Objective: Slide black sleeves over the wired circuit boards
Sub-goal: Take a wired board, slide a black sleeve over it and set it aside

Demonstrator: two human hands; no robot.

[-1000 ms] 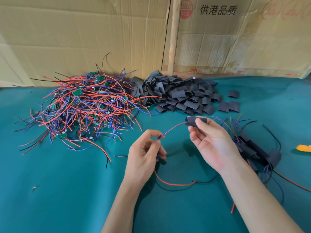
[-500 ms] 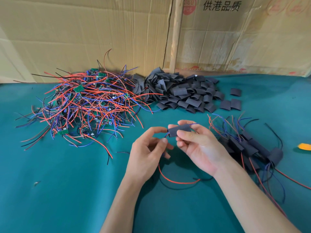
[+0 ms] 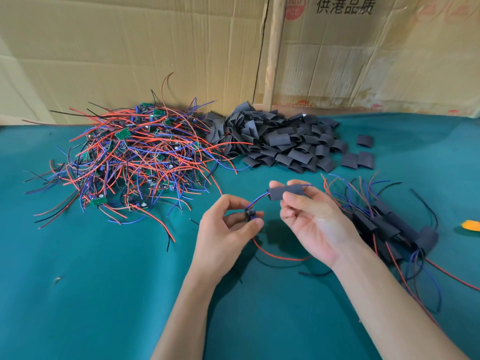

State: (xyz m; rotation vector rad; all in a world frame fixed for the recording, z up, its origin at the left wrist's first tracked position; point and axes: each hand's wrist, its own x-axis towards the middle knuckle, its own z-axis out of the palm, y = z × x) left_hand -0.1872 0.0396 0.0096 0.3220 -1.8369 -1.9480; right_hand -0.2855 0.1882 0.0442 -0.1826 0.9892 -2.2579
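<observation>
Since the earlier frames the hands have drawn apart, and the sleeve (image 3: pixel 287 191) now sits out on the blue wire (image 3: pixel 257 200), clear of the board (image 3: pixel 250 213).

At centre frame the right hand (image 3: pixel 309 219) pinches the sleeve between thumb and fingers; the left hand (image 3: pixel 227 229) pinches the small board just below and to the left. To finish well, I judge the left should keep the wire taut and the board lined up end-on with the sleeve's mouth, while the right squeezes it open and slides it down until the board is covered.

Loose sleeves (image 3: pixel 285 149) are heaped at upper centre, bare boards (image 3: pixel 130 157) at upper left, finished ones (image 3: pixel 389 224) at right, all on the green worktop (image 3: pixel 91 294).
</observation>
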